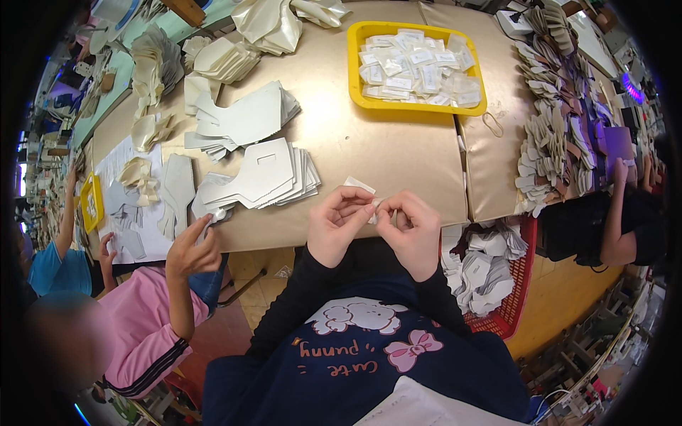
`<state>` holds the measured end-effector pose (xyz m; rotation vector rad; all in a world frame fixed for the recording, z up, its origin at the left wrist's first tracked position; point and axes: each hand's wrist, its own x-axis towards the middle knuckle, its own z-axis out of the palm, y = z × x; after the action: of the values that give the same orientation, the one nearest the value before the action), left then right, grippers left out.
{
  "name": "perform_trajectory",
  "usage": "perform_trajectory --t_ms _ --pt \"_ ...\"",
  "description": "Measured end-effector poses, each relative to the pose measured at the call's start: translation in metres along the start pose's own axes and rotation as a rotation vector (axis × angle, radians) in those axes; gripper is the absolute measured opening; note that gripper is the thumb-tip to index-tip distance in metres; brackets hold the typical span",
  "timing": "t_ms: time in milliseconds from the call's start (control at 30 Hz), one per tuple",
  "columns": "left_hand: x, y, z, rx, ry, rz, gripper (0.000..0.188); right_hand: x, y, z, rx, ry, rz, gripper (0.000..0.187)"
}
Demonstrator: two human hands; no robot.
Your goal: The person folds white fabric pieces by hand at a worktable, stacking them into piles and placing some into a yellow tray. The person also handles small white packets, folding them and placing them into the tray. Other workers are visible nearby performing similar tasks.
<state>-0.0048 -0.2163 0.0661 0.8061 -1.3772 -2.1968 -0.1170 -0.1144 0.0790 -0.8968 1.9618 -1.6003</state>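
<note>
beyond the hands (376, 227), yellow tray (353, 67)

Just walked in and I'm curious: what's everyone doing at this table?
The person wearing the camera holds a small white piece pinched between the left hand and right hand, at the near edge of the table. A yellow tray of small white packets sits farther back. Stacks of cut grey pieces lie to the left, where a person in pink reaches for them. A red basket of white pieces stands at the right.
</note>
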Motion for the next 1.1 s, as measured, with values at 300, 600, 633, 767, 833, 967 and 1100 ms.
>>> perform_trajectory --t_ms 300,600,633,767,833,967,1100 --pt "0.001 0.002 0.001 0.065 0.107 0.007 0.024 0.005 0.002 -0.003 0.108 -0.094 0.134 0.014" --pt "-0.001 -0.007 0.01 0.605 0.209 0.242 0.018 0.002 0.02 -0.007 -0.164 0.059 -0.034 0.01" --pt "0.0 -0.009 0.012 0.557 0.233 0.314 0.018 0.003 0.025 -0.01 -0.22 0.131 -0.061 0.009" --pt "0.011 -0.007 0.008 0.418 0.415 0.45 0.019 0.02 0.056 -0.043 -0.345 0.476 -0.033 0.009" --pt "0.02 -0.001 -0.004 0.244 0.393 0.349 0.018 0.024 0.071 -0.09 0.253 0.66 0.24 0.011" --pt "0.052 -0.009 -0.016 0.19 0.127 0.037 0.007 0.011 0.098 -0.138 0.841 0.674 0.185 0.017" --pt "0.079 -0.022 -0.017 1.097 0.082 0.238 0.011 -0.001 0.107 -0.139 0.948 0.613 0.288 0.013"
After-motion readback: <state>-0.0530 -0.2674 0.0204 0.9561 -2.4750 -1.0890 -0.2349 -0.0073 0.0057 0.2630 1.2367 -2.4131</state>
